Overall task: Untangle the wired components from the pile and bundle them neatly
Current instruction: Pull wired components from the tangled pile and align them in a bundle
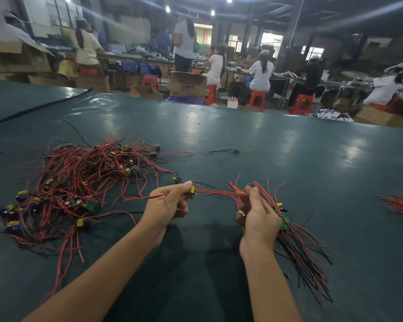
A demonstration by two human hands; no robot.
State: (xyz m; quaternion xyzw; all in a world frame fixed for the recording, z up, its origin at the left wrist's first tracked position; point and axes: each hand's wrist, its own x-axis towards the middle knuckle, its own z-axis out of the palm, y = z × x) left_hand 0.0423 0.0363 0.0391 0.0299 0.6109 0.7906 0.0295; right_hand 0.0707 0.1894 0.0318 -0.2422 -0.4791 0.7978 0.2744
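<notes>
- A glossy dark-green table mat [219,135] fills the foreground. Beyond it is a dim workshop with red plastic stools [256,101], perhaps five, though they are blurred.
- One tangled pile of thin red and black wires [79,182] with small boards lies at left.
- The left hand [170,205] pinches one yellow-capped wired piece [192,189].
- The right hand [258,217] clasps one sheaf of wired green boards [296,240].
- One stray wired board [235,149] lies apart.

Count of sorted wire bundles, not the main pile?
2: one bundle in the right hand, a second bundle on the table at the right edge, partly out of frame.
</notes>
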